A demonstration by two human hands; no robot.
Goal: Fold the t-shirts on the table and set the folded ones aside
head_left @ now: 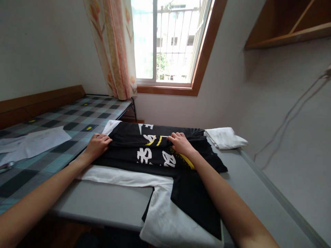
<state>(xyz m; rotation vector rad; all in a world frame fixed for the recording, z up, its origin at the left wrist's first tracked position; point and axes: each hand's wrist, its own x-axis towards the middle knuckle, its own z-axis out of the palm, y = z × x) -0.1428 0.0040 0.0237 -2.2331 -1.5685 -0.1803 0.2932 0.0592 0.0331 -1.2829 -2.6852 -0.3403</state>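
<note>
A black shirt [124, 151] with white lettering and yellow marks lies across the grey table, partly folded over. Beneath it, a white garment [165, 203] shows along the near side, one part hanging at the table's front edge. My left hand [99, 144] pinches the black cloth at its left end, fingers curled. My right hand [180, 142] grips the same cloth near the middle, beside a yellow stripe, fingertips pressed together on a fold.
A folded white cloth [226, 137] rests at the table's [103, 199] far right. To the left stands a bed with a checked mattress [62, 120], with papers [38, 143] on it. The window [170, 41], curtain [116, 48] and wall shelf [289, 38] are beyond.
</note>
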